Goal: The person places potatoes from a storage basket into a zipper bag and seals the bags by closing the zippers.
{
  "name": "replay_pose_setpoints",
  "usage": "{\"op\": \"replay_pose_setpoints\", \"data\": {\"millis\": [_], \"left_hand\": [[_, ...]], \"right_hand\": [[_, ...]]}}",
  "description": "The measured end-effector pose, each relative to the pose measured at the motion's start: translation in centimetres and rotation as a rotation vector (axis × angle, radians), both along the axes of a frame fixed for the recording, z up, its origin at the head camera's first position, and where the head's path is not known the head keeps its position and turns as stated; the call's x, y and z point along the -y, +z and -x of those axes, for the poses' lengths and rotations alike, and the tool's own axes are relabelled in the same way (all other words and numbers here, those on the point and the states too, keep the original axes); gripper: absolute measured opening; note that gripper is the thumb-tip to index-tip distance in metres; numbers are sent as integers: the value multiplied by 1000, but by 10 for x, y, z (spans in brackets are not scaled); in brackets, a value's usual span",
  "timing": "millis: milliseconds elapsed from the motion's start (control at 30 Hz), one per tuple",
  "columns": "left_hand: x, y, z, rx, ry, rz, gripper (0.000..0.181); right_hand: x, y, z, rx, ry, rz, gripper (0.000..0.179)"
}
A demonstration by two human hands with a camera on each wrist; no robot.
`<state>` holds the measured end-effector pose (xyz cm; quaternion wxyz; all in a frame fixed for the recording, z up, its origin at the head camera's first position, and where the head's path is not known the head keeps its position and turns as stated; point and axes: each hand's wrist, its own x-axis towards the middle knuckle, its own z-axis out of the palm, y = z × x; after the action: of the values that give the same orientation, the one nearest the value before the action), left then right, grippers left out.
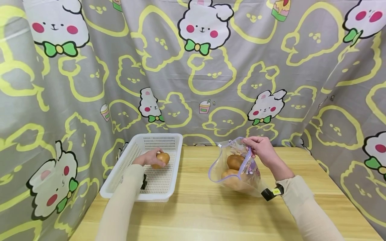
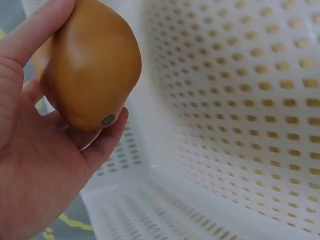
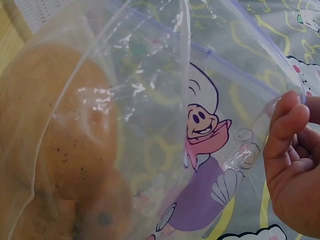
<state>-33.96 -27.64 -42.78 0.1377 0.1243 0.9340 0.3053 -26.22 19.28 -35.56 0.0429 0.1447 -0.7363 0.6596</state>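
My left hand (image 1: 148, 157) grips a brownish-orange pear (image 1: 163, 159) inside a white perforated plastic basket (image 1: 179, 147). Seen from the left wrist, the thumb and fingers curl round the pear (image 2: 97, 65), its small dark blossom end pointing down. On the right, my right hand (image 1: 261, 149) pinches the purple-edged rim of a clear zip bag (image 1: 251, 182), whose mouth stands open toward the left. Inside the bag are a brown fruit (image 1: 235, 162) and paler orange fruit (image 1: 233, 180); in the right wrist view one speckled fruit (image 3: 62, 120) shows through the film, beside a printed cartoon character.
Both basket and bag are on a light wooden table (image 1: 196, 214), the basket at the left and the bag right of centre. A patterned grey curtain (image 1: 175, 77) hangs round the back and sides. A black camera (image 1: 267, 194) on my right wrist sits close to the bag.
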Motion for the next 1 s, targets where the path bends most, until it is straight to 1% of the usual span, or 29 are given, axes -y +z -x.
{"op": "replay_pose_setpoints", "data": {"millis": [100,200,267,333,400,500,567,667,833,1000], "left_hand": [[-4,8,-2,-6,18,-46,62],[-8,20,-4,-47,38,-94,62],[-12,27,-6,-80,66,-124,62],[-15,35,-9,-124,104,-140,63],[-19,42,-12,-150,154,-165,66],[-27,51,-16,-179,225,-225,69],[-33,56,-19,-181,249,-285,69],[-43,62,-24,-188,238,-360,67],[-63,72,-36,-181,202,-436,64],[-82,80,-50,-169,146,-503,60]], "right_hand": [[0,0,-1,-5,2,2,36],[1,1,-1,-11,4,2,35],[2,1,-2,-10,7,7,34],[2,2,-2,-7,6,15,34],[2,2,-3,-5,6,19,34],[2,3,-4,-11,11,19,34],[2,4,-5,-14,14,19,35],[2,6,-6,-18,14,25,37],[2,5,-5,-20,20,27,37],[1,3,-4,-21,21,16,36]]}}
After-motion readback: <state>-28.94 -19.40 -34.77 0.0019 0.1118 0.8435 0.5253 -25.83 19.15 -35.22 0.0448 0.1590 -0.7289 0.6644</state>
